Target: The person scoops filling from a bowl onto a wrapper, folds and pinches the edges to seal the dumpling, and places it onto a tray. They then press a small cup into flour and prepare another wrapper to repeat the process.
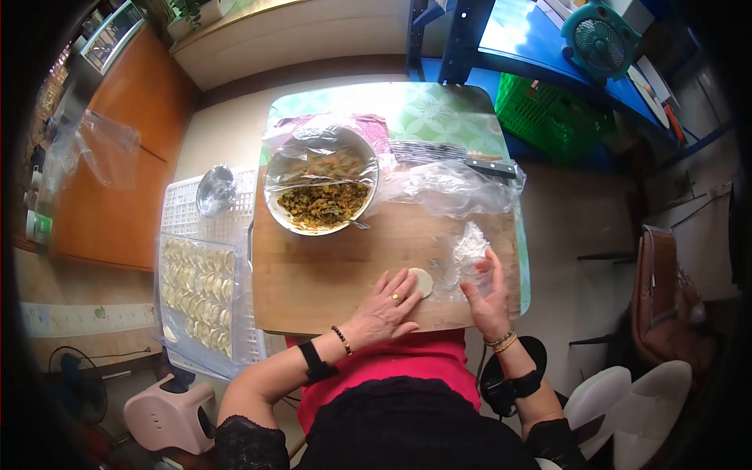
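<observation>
pale dough (424, 282) | left fingers (405, 282) flat on it | right fingers (495, 268) spread

Wht dough disc (421, 280), grn-patterned cloth (423, 106)

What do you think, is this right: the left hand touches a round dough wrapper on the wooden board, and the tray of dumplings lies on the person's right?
Not quite. The head view shows the tray of dumplings on the person's left, beside the wooden board. The rest holds: the left hand touches the round dough wrapper on the board.
</observation>
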Tool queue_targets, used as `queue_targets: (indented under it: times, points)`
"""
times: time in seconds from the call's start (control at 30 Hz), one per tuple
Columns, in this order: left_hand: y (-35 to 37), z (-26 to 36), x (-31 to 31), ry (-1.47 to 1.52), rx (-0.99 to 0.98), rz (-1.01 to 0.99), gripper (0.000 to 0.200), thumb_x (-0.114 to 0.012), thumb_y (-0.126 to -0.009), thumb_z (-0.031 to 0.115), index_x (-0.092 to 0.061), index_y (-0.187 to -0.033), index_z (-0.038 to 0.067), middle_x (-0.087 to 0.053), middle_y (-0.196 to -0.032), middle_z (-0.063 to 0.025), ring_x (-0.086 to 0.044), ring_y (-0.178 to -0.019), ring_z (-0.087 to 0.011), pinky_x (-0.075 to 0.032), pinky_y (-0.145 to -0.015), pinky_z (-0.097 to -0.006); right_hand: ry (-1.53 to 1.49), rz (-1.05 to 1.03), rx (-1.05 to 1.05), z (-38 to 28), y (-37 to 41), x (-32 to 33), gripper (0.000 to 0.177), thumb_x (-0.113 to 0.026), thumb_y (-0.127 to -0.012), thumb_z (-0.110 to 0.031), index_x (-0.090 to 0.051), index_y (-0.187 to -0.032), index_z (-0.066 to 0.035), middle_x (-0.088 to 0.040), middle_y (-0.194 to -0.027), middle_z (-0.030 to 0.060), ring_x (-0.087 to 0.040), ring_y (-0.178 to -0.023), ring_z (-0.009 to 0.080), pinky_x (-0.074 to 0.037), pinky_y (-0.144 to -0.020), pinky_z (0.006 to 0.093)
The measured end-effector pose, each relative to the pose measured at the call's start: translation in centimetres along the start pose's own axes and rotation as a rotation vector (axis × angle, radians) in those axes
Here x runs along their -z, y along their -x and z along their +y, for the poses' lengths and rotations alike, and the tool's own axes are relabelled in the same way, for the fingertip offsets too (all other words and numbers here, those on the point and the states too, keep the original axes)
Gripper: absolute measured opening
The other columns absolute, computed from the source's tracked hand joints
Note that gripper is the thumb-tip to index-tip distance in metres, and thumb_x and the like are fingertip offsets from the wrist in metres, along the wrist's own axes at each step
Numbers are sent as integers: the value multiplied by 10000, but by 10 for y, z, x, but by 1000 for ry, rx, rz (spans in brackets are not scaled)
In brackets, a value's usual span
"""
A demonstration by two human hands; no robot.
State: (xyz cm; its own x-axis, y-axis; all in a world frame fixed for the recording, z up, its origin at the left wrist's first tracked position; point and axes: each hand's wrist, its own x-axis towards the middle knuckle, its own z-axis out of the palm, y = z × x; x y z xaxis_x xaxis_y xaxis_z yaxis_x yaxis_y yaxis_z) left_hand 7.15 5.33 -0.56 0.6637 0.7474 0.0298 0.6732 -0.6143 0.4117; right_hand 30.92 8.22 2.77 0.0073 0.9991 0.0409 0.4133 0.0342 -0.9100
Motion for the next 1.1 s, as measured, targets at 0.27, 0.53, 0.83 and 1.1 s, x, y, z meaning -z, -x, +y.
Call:
queue_targets:
  times: [0.27,0.53,0.83,1.1]
  points:
    - [30,21,-8,49,-5,17,657,-565,-890,491,-495,-1311,-9,-355,-1459,-224,-281,-1401,-358,-217,-1133,-531,395,-275,412,-19,-2,-49,760,-712,-804,-208,-336,-1434,-13,-537,-1207,189,-526,-1067,333,-410,-925,426]
    - [32,19,-14,49,10,136,641,-556,-891,479,-494,-1301,-10,-389,-1435,-195,-295,-1391,-333,-185,-1135,-554,734,-187,427,-8,-14,-85,787,-706,-805,-349,-344,-1426,-27,-510,-1256,187,-509,-1123,328,-379,-919,475]
    - [37,17,-9,44,82,136,646,-576,-871,489,-508,-1281,-7,-385,-1424,-227,-288,-1390,-368,-176,-1136,-568,567,-192,490,-7,-11,-86,760,-681,-830,-309,-336,-1443,-25,-521,-1251,187,-522,-1110,320,-399,-909,438]
    - [42,16,-12,24,71,146,660,-542,-892,487,-482,-1312,-20,-376,-1447,-190,-289,-1398,-330,-172,-1140,-556,815,-108,450,0,-27,-108,784,-714,-794,-368,-359,-1413,-44,-522,-1228,173,-510,-1128,333,-366,-940,471]
